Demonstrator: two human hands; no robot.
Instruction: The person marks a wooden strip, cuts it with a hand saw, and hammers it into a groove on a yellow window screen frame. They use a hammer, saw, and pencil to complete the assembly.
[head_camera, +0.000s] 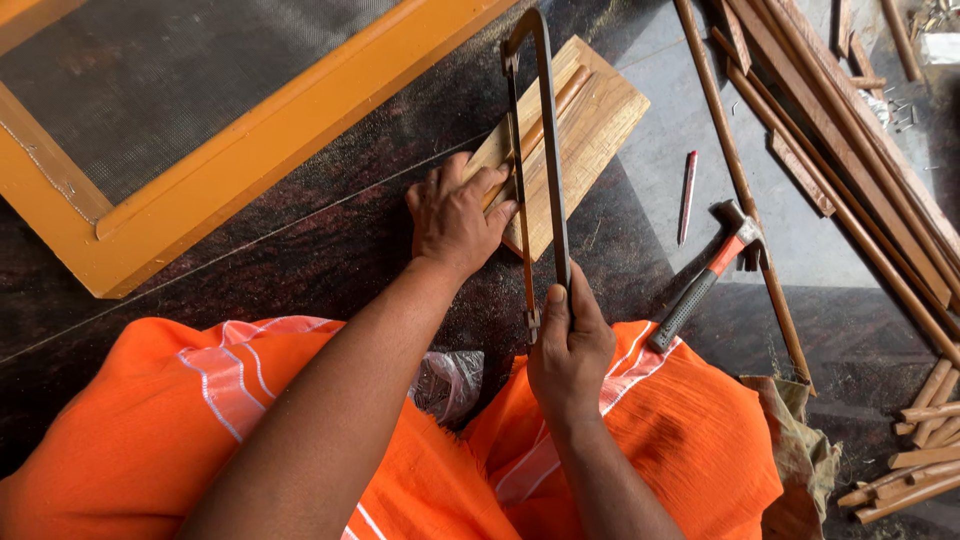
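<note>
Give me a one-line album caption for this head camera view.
Right hand grips a hacksaw across a wooden block steadied by the left hand; hammer alongside.

Person seen from above, seated. Both forearms bare, no sleeves in view, no watch, rings or gloves on left hand (455, 215) or right hand (568, 350). Short, unpainted nails. Lower body wrapped in bright orange cloth (150, 420) covering both legs, loosely draped with soft folds. Cloth carries thin white stripes in small groups, one set on left thigh, another on right thigh. Fabric edge slightly frayed near the middle gap.
</note>
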